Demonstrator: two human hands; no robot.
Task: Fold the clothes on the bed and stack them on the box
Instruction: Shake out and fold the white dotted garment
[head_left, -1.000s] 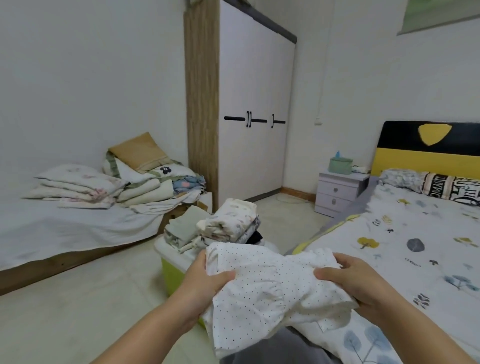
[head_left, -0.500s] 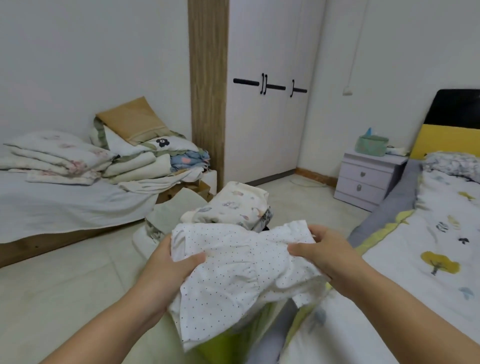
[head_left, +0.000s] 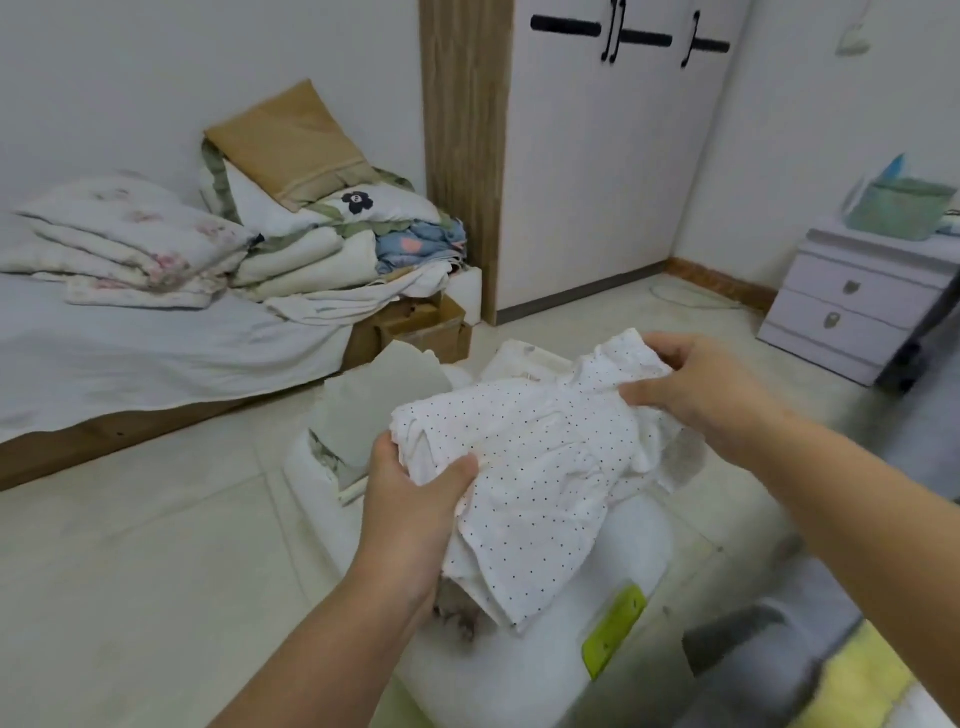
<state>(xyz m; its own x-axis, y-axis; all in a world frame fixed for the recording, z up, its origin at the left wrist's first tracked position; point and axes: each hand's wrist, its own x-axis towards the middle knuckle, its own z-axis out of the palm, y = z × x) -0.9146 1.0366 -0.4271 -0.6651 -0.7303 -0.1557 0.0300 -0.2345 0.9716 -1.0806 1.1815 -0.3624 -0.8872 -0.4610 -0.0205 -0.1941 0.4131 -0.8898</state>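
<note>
Left hand (head_left: 415, 499): at about 7 o'clock of the garment, thumb on top and fingers curled under its near-left edge, gripping it.
Right hand (head_left: 701, 389): at about 2 o'clock of the garment, fingers and thumb pinching its far-right edge.
Dotted garment (head_left: 535, 467): white with small dark dots, folded, held between both hands over the box; whether its underside touches what lies beneath cannot be told.
Box (head_left: 613, 577): white lid, with a lime-green latch (head_left: 615, 626) at 5 o'clock of the garment; it stands on the floor in the middle of the view.
Grey-green cloth (head_left: 384, 405): folded, lying on the box at 10 o'clock of the garment, partly tucked behind it.
Other folded pieces: hidden under the garment, only a patterned scrap shows by the left wrist.
Low bed (head_left: 156, 353): at 9 to 10 o'clock, white sheet, carrying a heap of folded bedding (head_left: 291, 234).
Wardrobe (head_left: 597, 156): at 12 o'clock, white doors with black handles.
Nightstand (head_left: 857, 296): at 2 o'clock, two drawers, with a green tissue box (head_left: 898, 208) on top.
Big bed (head_left: 857, 675): only a blurred yellow and grey corner at 5 o'clock.
</note>
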